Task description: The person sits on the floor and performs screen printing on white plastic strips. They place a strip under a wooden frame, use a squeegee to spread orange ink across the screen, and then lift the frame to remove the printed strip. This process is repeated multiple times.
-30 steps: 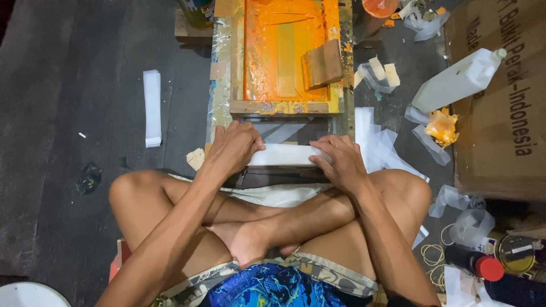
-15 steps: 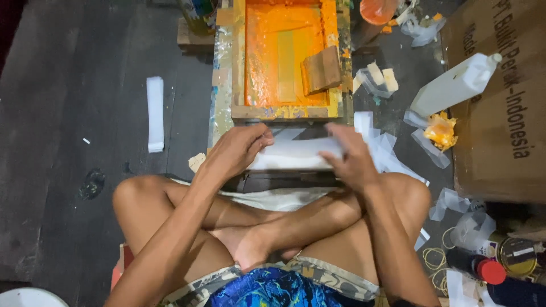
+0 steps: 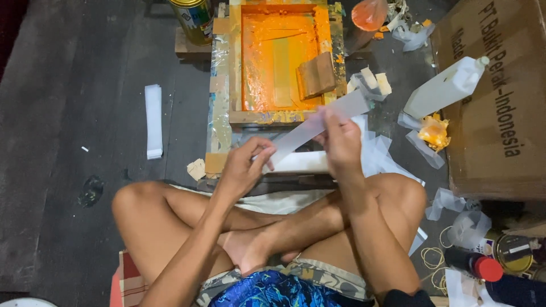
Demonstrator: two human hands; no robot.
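Thin, limp, featherlight plastic strip point(image 3: 318, 122), pinched by left hand point(image 3: 242, 170) low and right hand point(image 3: 341, 139) midway; best gripped near ends.

The scene is lit unevenly from above and ahead, so that the orange printing frame point(image 3: 278, 59) and the pale strip point(image 3: 318, 122) are rendered bright while the floor point(image 3: 68, 68) at the left and the upper left corner are left dim. Soft shadows are cast beneath the hands and legs, and a mild sheen is seen on the white bottle point(image 3: 446, 88). Focus is fairly sharp at the centre, with slight softness and stretching noticed toward the edges.
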